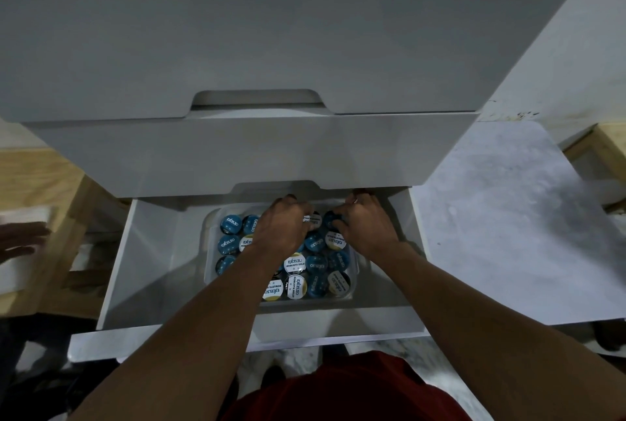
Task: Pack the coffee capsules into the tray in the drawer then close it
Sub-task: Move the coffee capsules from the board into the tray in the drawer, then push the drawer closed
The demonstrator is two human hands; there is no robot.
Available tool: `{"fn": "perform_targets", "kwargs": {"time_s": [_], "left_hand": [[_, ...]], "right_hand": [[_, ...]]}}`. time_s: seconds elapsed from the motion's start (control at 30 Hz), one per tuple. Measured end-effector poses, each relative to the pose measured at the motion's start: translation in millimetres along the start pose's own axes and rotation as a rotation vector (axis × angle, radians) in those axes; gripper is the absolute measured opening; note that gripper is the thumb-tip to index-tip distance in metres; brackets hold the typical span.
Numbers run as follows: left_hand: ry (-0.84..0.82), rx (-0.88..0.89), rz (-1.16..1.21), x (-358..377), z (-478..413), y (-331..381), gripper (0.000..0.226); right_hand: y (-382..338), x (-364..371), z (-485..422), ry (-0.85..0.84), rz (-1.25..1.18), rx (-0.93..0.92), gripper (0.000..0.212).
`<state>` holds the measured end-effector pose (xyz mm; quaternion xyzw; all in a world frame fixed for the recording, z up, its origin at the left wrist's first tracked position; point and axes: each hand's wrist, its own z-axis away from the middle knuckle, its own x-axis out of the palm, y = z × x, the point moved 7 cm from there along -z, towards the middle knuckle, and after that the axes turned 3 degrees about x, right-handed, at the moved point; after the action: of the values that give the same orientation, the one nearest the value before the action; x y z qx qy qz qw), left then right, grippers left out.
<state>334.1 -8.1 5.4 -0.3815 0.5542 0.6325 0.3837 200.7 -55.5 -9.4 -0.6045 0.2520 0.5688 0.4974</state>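
Shows coffee capsules (294, 263) lid-up in a clear tray (355, 268) inside the open drawer (135, 251), lower centre. Leaves bare drawer floor left of the tray; tucks its far edge under the drawer front (237, 156) above. Curls left hand (283, 229) and right hand (367, 229) over the far row, fingertips hidden, grip impossible to tell. Cuts off another hand (20, 241) at left edge.

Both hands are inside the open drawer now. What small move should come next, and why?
Probably press the two capsules down into the far row of the clear plastic tray. The left hand curls its fingers on a white-lidded round capsule and the right hand on a blue-lidded round capsule; both are at the tray's far end, and the white drawer is open.
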Motion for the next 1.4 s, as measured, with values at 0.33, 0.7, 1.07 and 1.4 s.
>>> {"fn": "perform_targets", "kwargs": {"time_s": [0.33,0.7,1.07,1.4], "left_hand": [[0.045,-0.022,0.019,-3.2,3.1,0.1,0.033],[0.163,-0.192,0.083,-31.4,42.8,-32.8,0.030],[0.186,-0.048,0.026,-63.9,81.3,-25.4,0.029],[0.264,0.097,-0.012,-67.6,165.1,14.1,0.035]], "right_hand": [[1.6,-6.2,8.4,0.002,-0.181,0.053,0.037],[7.9,-9.9,23.6,-0.067,-0.290,0.122,0.050],[-17.3,-45.9,77.0,0.033,-0.080,0.157,0.046],[-70.9,-48.8,178.1,0.297,-0.043,0.119,0.034]]}}
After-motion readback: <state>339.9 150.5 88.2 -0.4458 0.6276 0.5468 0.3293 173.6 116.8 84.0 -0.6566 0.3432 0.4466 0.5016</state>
